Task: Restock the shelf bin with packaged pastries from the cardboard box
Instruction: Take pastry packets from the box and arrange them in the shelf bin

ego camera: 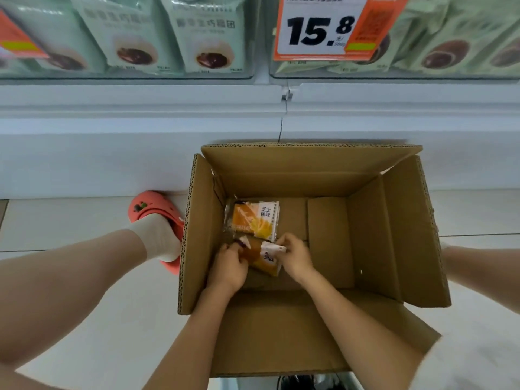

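The open brown corrugated cardboard box [374,235] is sitting on a pale tiled floor [70,220], directly in front of a white shelf base [112,142]. All 4 flaps of the box are standing or lying folded outward. Above and behind the box, clear-fronted shelf bins [126,76] are displaying pale green pouches printed with round chocolate-filled pastries [208,35]. An orange and white price tag reading 15.8 [318,29] is hanging on the bin front above the box's far flap.

Inside the box, 2 orange and white wrapped pastry packets are lying on the bottom, toward its left wall. The flat packet [253,219] is resting nearer the far wall, touching nothing but the box floor and the second packet's end. The held packet [264,258] is lying just nearer the person.

Both bare forearms are reaching down into the box from its near side. The left hand [229,267] is curling its fingers around the left end of the held packet. The right hand [294,253] is pinching the packet's white right end between thumb and fingers. Both hands are therefore grasping the same packet.

Left of the box, a foot in a white sock and a coral pink foam clog [146,206] is standing against the box's left flap.
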The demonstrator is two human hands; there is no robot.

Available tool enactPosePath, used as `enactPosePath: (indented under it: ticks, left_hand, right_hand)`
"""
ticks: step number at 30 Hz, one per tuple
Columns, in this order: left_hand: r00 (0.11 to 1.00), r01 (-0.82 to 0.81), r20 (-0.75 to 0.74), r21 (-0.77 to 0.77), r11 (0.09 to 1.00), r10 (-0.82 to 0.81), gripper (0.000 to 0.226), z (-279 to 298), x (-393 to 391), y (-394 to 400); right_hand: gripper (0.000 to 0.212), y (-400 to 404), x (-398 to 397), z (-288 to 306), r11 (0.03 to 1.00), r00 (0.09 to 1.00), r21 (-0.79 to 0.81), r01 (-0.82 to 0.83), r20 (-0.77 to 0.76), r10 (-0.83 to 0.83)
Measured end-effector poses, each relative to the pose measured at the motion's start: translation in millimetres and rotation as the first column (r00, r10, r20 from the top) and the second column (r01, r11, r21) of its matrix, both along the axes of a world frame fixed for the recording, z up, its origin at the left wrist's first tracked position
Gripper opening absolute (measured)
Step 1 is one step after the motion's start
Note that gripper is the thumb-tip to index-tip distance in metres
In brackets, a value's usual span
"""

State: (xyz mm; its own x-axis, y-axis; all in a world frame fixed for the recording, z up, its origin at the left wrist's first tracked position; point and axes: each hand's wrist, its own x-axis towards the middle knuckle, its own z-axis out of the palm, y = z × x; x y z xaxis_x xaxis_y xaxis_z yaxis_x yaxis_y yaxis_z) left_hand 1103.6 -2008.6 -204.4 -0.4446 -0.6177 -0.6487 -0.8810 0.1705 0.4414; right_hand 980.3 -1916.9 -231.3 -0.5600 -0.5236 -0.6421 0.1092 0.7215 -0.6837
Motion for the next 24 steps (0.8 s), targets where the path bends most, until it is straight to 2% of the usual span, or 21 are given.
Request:
enactPosePath:
  ticks: [2, 5, 8, 10, 11, 14, 16, 19, 24]
  left_hand:
    - [0.982, -0.178, -0.057, 0.041, 0.983, 0.18, 0.032, 5.6, -2.4, -0.1]
    - [0.899, -0.406, -0.122, 0.136, 0.904, 0.422, 0.036, 24.8, -8.6, -3.1]
    - [0.858, -0.418, -0.125, 0.397, 0.817, 0.499, 0.046, 45.8, -19.1, -3.3]
    - [0.768, -0.433, -0.172, 0.571, 0.698, 0.617, 0.05, 61.9, -28.3, -0.1]
    - [0.712, -0.452, -0.214, 0.59, 0.669, 0.669, 0.05, 69.7, -32.9, 1.3]
    - [0.605, -0.518, -0.365, 0.493, 0.699, 0.707, 0.041, 91.0, -41.4, 6.1]
    - [0.547, -0.562, -0.463, 0.414, 0.716, 0.697, 0.038, 99.0, -42.6, 8.8]
    - [0.49, -0.606, -0.536, 0.357, 0.711, 0.688, 0.035, 107.4, -42.0, 12.7]
    - [0.46, -0.657, -0.574, 0.293, 0.695, 0.677, 0.038, 111.1, -40.0, 20.8]
  right_hand:
    - [0.008, 5.3, -7.8, 19.9, 0.994, 0.997, -0.099, -0.035, -0.068, 0.029]
    - [0.004, 16.4, -27.1, 56.2, 0.966, 0.994, -0.253, -0.061, -0.107, 0.035]
    - [0.004, 26.0, -45.6, 90.1, 0.939, 0.998, -0.344, -0.022, -0.056, 0.002]
    - [0.008, 29.6, -50.9, 106.8, 0.91, 0.995, -0.403, 0.1, 0.056, -0.085]
    - [0.009, 30.8, -51.2, 113.0, 0.891, 0.985, -0.422, 0.168, 0.098, -0.14]
    - [0.024, 32.6, -48.3, 123.2, 0.812, 0.912, -0.418, 0.407, 0.227, -0.341]
    - [0.03, 33.4, -42.8, 125.1, 0.796, 0.877, -0.372, 0.478, 0.262, -0.404]
    - [0.026, 34.8, -28.3, 126.7, 0.856, 0.923, -0.347, 0.383, 0.122, -0.364]
    - [0.021, 41.6, -12.9, 121.8, 0.929, 0.954, -0.328, 0.173, -0.178, -0.24]
